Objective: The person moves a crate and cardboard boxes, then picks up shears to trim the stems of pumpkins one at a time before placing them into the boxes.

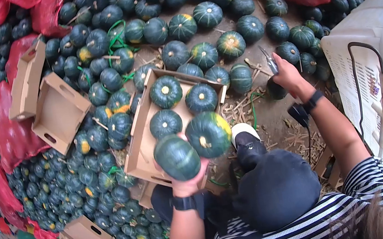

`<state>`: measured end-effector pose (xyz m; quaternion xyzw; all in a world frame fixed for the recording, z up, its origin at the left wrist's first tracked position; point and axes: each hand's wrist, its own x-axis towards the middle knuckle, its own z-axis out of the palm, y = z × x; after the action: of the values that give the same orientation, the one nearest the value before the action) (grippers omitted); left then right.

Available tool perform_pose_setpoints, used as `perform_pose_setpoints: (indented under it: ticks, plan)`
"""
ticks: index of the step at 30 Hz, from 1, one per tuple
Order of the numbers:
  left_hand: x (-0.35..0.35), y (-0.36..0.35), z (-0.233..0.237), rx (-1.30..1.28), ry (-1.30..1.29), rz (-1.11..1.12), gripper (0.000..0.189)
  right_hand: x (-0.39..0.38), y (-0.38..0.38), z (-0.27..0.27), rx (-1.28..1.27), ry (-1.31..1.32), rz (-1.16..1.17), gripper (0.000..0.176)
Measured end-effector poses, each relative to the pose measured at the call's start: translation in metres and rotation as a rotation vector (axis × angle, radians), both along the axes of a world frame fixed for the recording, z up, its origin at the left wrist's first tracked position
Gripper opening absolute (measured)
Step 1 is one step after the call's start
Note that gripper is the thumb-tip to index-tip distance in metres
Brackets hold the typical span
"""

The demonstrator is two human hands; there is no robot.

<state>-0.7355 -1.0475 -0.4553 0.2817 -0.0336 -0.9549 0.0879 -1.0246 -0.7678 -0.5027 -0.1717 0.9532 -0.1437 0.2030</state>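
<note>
**A:** Where is the held squash [176, 157] found?

**B:** It is gripped from below by the left hand [189, 183], with the fingers closed round its underside. It is held over the near end of the cardboard box [141, 145]. A second squash [209, 134], yellow-patched, is pressed against it. Whether that one is borne by the same hand cannot be told.

**A:** How is the box laid from that hand?

**B:** It is set straight ahead, its long axis running away and to the right. Three squashes [165, 92] are seated in its far half. The left hand is much the nearer to it.

**A:** And the right hand [288, 75]?

**B:** It is closed on shears [271, 63] and kept well apart over the dirt floor [272, 116], near loose squashes [277, 29] and a white crate [375, 38].
</note>
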Motion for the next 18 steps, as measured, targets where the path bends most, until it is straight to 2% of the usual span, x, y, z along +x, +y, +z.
perform_pose_setpoints:
  ticks: [1, 3, 4, 5, 7, 8, 9, 10, 12, 14, 16, 18]
  plan:
    - [-0.007, -0.007, -0.003, 0.039, -0.049, -0.016, 0.078, 0.015, 0.006, 0.016, -0.189, 0.068, 0.11, 0.069]
    - [-0.026, -0.012, -0.004, 0.086, -0.095, -0.039, 0.078, 0.042, -0.011, 0.073, -0.258, -0.123, 0.098, 0.061]
    - [-0.038, -0.011, 0.007, 0.099, -0.058, -0.086, 0.078, 0.052, -0.024, 0.104, -0.35, -0.074, 0.229, 0.058]
    - [-0.049, -0.009, 0.014, 0.112, -0.018, -0.134, 0.077, 0.056, -0.026, 0.113, -0.394, 0.028, 0.419, 0.057]
    - [-0.062, -0.01, 0.018, 0.143, 0.047, -0.194, 0.077, 0.056, -0.045, 0.154, -0.283, 0.111, 0.663, 0.051]
    - [-0.067, -0.01, 0.02, 0.164, 0.108, -0.251, 0.077, 0.056, -0.051, 0.163, -0.254, 0.186, 0.761, 0.045]
    - [-0.071, -0.008, 0.026, 0.07, 0.185, -0.311, 0.074, 0.053, -0.054, 0.167, -0.248, 0.185, 0.76, 0.045]
    - [-0.075, -0.009, 0.026, 0.078, 0.184, -0.309, 0.074, 0.049, -0.057, 0.17, -0.169, 0.25, 0.861, 0.038]
    - [-0.081, -0.01, 0.025, -0.136, 0.126, -0.515, 0.072, 0.042, -0.062, 0.177, -0.043, 0.318, 1.008, 0.023]
    - [-0.087, -0.005, 0.031, -0.187, 0.118, -0.511, 0.073, 0.037, -0.063, 0.176, -0.056, 0.352, 1.067, 0.02]
    - [-0.092, -0.002, 0.037, -0.237, 0.134, -0.582, 0.071, 0.046, -0.054, 0.17, -0.024, 0.26, 1.04, 0.018]
    - [-0.09, -0.002, 0.04, -0.133, 0.135, -0.621, 0.072, 0.063, -0.047, 0.166, -0.014, 0.126, 0.939, 0.017]
